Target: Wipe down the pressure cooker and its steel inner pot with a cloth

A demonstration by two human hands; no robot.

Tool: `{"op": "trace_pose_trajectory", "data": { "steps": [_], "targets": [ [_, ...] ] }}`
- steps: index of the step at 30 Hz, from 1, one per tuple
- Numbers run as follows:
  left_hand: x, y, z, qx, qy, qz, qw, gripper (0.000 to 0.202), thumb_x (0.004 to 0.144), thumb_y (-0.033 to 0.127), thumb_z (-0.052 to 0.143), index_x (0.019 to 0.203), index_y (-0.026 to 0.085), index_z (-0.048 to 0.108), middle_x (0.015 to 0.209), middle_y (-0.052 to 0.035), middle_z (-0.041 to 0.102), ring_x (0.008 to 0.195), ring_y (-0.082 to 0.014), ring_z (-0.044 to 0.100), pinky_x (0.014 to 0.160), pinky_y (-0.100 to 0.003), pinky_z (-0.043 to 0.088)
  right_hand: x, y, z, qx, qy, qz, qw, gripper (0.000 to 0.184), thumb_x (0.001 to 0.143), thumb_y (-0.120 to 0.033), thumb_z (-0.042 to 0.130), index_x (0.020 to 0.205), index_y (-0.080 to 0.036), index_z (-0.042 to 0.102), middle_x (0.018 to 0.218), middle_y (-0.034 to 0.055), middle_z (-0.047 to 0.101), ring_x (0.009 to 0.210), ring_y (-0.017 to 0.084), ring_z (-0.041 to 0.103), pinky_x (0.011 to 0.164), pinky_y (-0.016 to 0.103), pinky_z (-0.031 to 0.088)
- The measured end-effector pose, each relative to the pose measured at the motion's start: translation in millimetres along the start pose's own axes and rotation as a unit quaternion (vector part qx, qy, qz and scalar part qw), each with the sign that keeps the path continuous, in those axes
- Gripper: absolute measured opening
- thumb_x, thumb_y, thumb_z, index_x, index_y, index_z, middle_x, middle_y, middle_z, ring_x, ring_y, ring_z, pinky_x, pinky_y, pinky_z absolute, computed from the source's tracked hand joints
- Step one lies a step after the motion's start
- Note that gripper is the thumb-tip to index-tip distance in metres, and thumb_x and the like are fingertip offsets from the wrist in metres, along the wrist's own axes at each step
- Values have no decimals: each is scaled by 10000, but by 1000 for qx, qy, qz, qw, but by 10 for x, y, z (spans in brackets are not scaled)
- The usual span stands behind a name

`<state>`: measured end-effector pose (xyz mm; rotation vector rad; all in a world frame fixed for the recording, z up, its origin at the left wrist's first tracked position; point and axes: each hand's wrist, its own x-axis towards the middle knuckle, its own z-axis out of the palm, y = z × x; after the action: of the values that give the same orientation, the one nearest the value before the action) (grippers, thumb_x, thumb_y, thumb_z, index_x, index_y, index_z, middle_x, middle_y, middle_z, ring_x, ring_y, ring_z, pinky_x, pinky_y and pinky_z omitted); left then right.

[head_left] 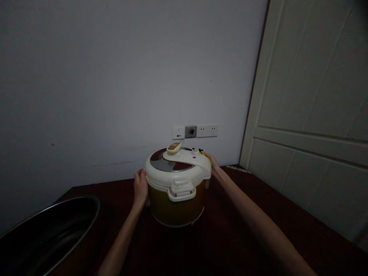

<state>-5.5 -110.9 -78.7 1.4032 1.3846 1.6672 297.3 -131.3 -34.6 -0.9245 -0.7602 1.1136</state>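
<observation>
An electric pressure cooker (178, 205) with a cream lid and a gold-brown body stands upright in the middle of the head view. Its lid looks closed, with a raised handle knob on top and a side handle towards me. My left hand (140, 188) grips the cooker's left side, fingers curled at the lid's rim. On the opposite side my right hand (213, 163) is closed against the cooker, most of its fingers hidden behind it. Something yellow (206, 156) shows between that hand and the lid; its kind is unclear.
The cooker is over a dark red tabletop (230, 230) against a pale wall (115, 76). A large dark metal pot (97, 205) is at the lower left. Wall sockets (207, 130) sit behind the cooker. To the right rises a white panelled door (310, 115).
</observation>
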Motion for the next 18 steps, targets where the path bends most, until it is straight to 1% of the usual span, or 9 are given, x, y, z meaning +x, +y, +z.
{"op": "trace_pose_trajectory", "data": {
  "steps": [3, 6, 8, 10, 12, 15, 18],
  "targets": [
    [-18, 38, 13, -6, 1, 1, 1000, 268, 837, 375, 346, 961, 192, 497, 1031, -88, 589, 1029, -218, 535, 924, -343, 391, -99, 60, -25, 3, 17, -19, 1000, 254, 763, -352, 506, 749, -142, 649, 686, 58, 694, 612, 186, 624, 646, 301, 496],
    [-23, 48, 28, -21, 5, 2, 1000, 261, 839, 373, 347, 961, 188, 484, 1006, -82, 582, 1002, -214, 537, 911, -345, 396, -218, 114, -58, -7, 60, -52, 997, 265, 723, -396, 562, 775, -148, 640, 688, 29, 685, 614, 166, 594, 606, 266, 462],
    [-18, 34, 36, -28, 7, 1, 1000, 260, 839, 375, 346, 969, 189, 473, 999, -77, 575, 998, -213, 532, 910, -345, 393, -323, 138, -62, -27, 93, -89, 991, 270, 686, -414, 603, 757, -155, 630, 672, 0, 667, 612, 145, 561, 583, 236, 427],
    [-10, 11, 43, -32, 10, 1, 999, 261, 836, 379, 349, 977, 193, 467, 995, -72, 570, 1002, -211, 527, 910, -343, 390, -464, 155, -56, -70, 124, -141, 980, 286, 676, -440, 609, 716, -157, 619, 642, -16, 636, 598, 129, 523, 566, 220, 398],
    [-5, -10, 47, -39, 14, 5, 999, 259, 833, 381, 353, 976, 196, 465, 985, -67, 568, 994, -207, 526, 899, -337, 395, -633, 169, -50, -127, 149, -194, 961, 326, 697, -479, 582, 675, -156, 608, 605, -18, 596, 575, 120, 490, 552, 217, 382],
    [-4, -23, 49, -39, 12, 14, 999, 251, 835, 375, 348, 973, 199, 462, 970, -59, 564, 971, -197, 528, 886, -328, 402, -882, 193, -58, -205, 153, -248, 934, 396, 756, -528, 522, 646, -156, 602, 580, -8, 558, 560, 118, 467, 538, 218, 374],
    [-1, -24, 44, -30, 12, 17, 999, 234, 841, 361, 343, 967, 205, 463, 974, -59, 565, 960, -191, 530, 883, -319, 409, -1080, 235, -82, -268, 146, -273, 912, 448, 799, -560, 487, 651, -155, 609, 581, 7, 561, 545, 124, 470, 505, 219, 366]
  ]
}}
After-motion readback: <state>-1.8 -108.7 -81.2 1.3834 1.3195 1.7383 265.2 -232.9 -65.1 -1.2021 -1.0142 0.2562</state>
